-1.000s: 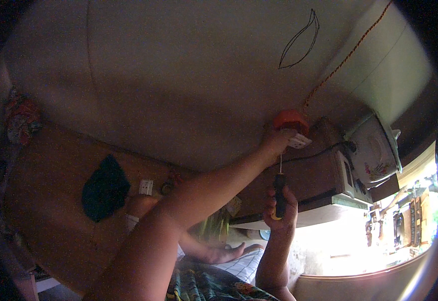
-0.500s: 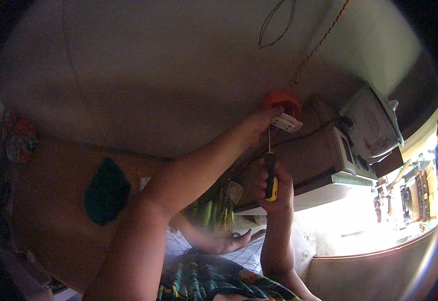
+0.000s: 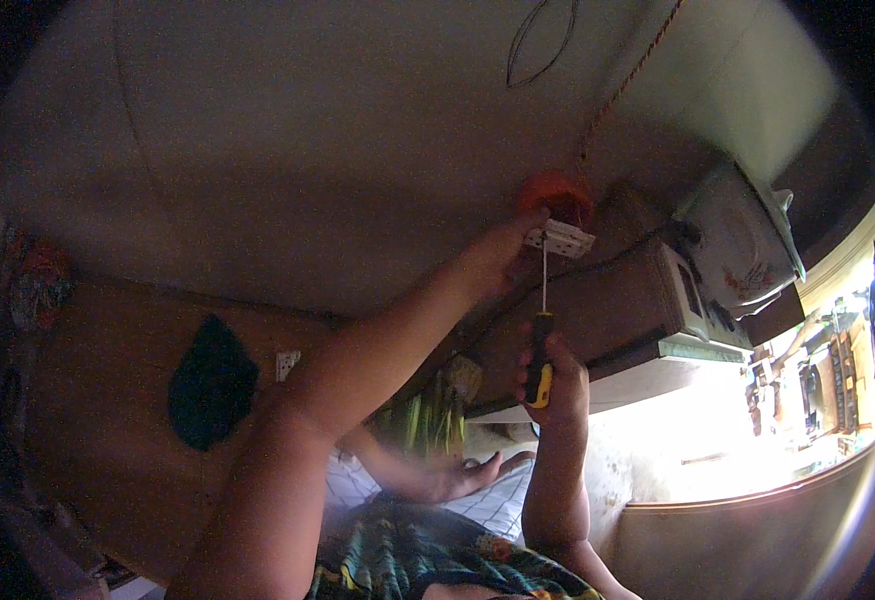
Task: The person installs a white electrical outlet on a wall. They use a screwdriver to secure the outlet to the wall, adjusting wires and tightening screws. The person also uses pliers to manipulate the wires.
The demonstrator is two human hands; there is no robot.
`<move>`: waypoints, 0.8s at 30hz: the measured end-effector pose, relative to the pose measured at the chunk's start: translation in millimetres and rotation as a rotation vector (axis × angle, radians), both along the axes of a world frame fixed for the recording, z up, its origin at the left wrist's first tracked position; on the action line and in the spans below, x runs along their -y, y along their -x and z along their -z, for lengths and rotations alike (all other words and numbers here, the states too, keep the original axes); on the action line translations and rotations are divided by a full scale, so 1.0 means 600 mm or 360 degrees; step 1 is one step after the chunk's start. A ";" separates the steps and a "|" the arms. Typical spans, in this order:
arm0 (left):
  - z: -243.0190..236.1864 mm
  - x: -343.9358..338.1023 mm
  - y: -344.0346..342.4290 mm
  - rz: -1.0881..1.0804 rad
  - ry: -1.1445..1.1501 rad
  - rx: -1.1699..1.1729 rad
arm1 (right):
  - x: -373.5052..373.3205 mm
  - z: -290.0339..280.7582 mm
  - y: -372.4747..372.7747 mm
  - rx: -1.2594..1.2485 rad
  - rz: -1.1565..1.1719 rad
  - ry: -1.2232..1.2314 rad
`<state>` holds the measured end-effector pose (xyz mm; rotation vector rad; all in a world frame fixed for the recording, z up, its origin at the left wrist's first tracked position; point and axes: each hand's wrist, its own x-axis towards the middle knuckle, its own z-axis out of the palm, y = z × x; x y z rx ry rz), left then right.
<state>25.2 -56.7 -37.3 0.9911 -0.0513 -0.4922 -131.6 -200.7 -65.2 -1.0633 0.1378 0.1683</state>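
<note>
My left hand [image 3: 509, 248] reaches up and is closed on the left end of a white electrical outlet plate [image 3: 569, 241]. Just behind and above the plate is an orange round box-like piece [image 3: 547, 190], its inside dark. In my right hand [image 3: 565, 382] is a screwdriver [image 3: 541, 335] with a black and yellow handle, held upright in a wrapped grip. Its long thin metal shaft points up, and the tip meets the plate's face near my left fingers. Whether it sits in a screw is too small to tell. My left fingertips are partly hidden behind the plate.
A twisted cord [image 3: 632, 75] runs down to the orange piece, beside a loop of thin wire [image 3: 547, 45]. Right of my hands are a wooden cabinet [image 3: 607, 295] and a covered box-shaped thing [image 3: 742, 245]. A dark green cloth [image 3: 212, 385] hangs at left near a wall outlet [image 3: 287, 365].
The outlet plate has tipped and shifted slightly left and up. More of the screwdriver's shaft shows, and its handle stands straighter and a little lower in the picture.
</note>
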 end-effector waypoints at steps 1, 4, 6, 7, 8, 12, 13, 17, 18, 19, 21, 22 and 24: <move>-0.004 -0.002 0.007 0.0025 -0.0016 -0.0018 | -0.004 0.002 0.004 -0.0024 0.0079 0.0066; 0.011 -0.005 0.014 0.0054 0.0233 0.0113 | 0.000 0.020 0.011 -0.0019 0.0120 0.0256; 0.016 -0.007 0.004 0.0111 0.0213 0.0112 | 0.001 0.028 0.015 -0.0018 0.0109 0.0320; 0.018 -0.009 -0.001 0.0139 0.0202 0.0113 | -0.004 0.028 0.017 -0.0034 0.0113 0.0320; 0.016 -0.009 0.002 0.0177 0.0208 0.0056 | -0.006 0.029 0.019 -0.0053 0.0126 0.0323; 0.000 -0.004 0.021 0.0233 0.0284 -0.0051 | -0.006 0.030 0.019 0.0054 0.0057 0.0371; -0.004 -0.001 0.026 0.0224 0.0316 -0.0049 | -0.005 0.025 0.022 0.0060 0.0035 0.0348; 0.006 0.004 0.017 0.0221 0.0346 0.0118 | -0.008 0.017 0.023 0.0012 -0.0022 0.0246; 0.006 0.004 0.018 0.0224 0.0355 0.0129 | -0.008 0.016 0.024 0.0015 -0.0013 0.0265; 0.005 0.003 0.019 0.0226 0.0365 0.0141 | -0.009 0.016 0.025 0.0018 -0.0005 0.0285; -0.002 0.004 0.030 0.0217 0.0381 0.0124 | -0.007 0.018 0.024 0.0021 0.0006 0.0310; -0.006 0.004 0.035 0.0212 0.0389 0.0115 | -0.006 0.020 0.023 0.0025 0.0007 0.0316; -0.012 0.004 0.037 0.0204 0.0464 0.0050 | -0.006 0.018 0.023 0.0033 -0.0006 0.0311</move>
